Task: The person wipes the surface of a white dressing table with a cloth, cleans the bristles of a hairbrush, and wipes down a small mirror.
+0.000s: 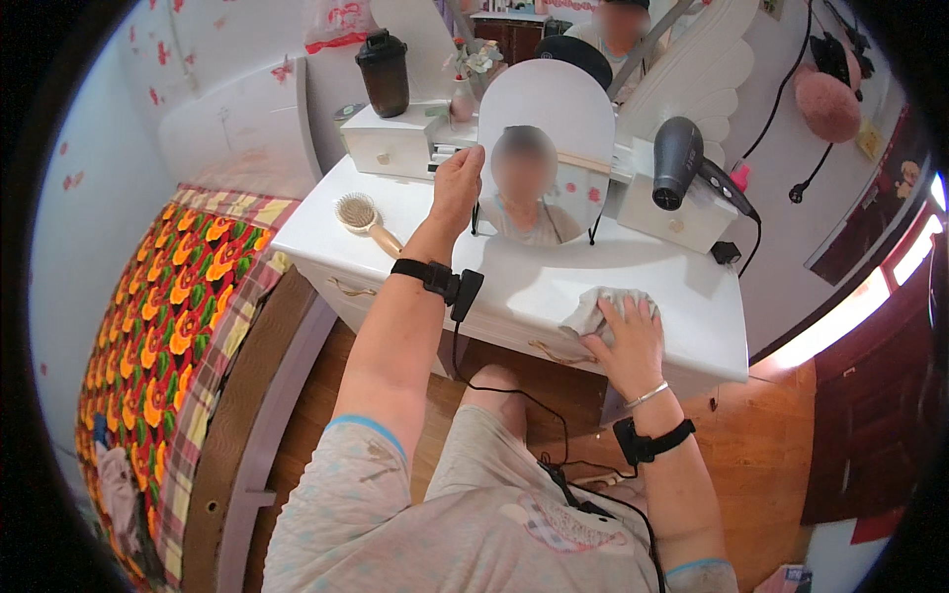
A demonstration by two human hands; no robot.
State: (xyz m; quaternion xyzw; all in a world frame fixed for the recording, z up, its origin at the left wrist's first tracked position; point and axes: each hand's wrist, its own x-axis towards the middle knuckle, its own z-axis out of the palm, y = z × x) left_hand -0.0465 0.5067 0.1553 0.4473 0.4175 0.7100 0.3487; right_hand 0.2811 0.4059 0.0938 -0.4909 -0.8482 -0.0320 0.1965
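An arched tabletop mirror (546, 96) stands on thin dark legs upon the white dressing table (519, 270). My left hand (461, 181) grips the mirror's left edge, thumb and fingers closed around it. At the table's front edge, my right hand (629, 341) presses on a crumpled light grey cloth (586, 317) with its fingers spread over it. Part of the cloth is hidden under the palm. A paddle hairbrush (358, 213) with a wooden handle lies left of my left forearm, bristles up.
A hair dryer (678, 159) rests on the right drawer box (667, 222), its cord and black plug (726, 253) hanging beside it. The left drawer box (363, 148) bears a dark lidded cup (383, 74). A small flower vase (461, 101) stands nearby. The bed (185, 296) is at left.
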